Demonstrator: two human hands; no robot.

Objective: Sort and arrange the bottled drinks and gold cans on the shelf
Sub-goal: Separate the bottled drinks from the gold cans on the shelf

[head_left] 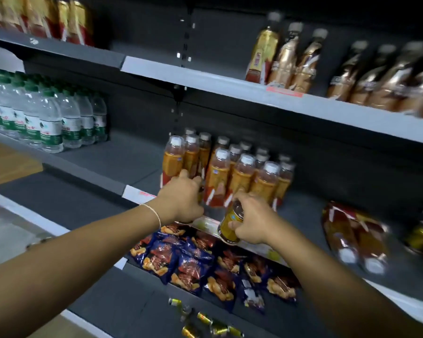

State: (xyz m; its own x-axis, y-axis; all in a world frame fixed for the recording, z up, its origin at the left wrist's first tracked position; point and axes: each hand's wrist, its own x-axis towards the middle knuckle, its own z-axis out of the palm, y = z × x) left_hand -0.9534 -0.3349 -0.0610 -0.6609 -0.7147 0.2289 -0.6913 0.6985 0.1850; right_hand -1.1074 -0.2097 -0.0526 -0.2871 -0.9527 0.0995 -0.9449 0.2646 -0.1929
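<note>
Right hand [252, 222]: clamped on gold can [230, 224], tilted, just before shelf [300, 211] edge
Left hand [181, 198]: curled against orange bottles [220, 176], grip unclear

A shop is shown, most likely a grocery or convenience store. Long grey metal shelves [230, 86] are stacked in tiers and hung on a slotted upright [186, 40] against a dark back panel [327, 172]. The same goods are set out in rows several deep: clear water bottles [49, 123] with green caps, orange drink bottles [239, 176] with white caps, brown bottles [376, 79] on the tier above, and blue snack packets [188, 262] on the tier below. Along the front edges of the shelves label strips [205, 224] are fixed, among them a red label [285, 91].
</note>
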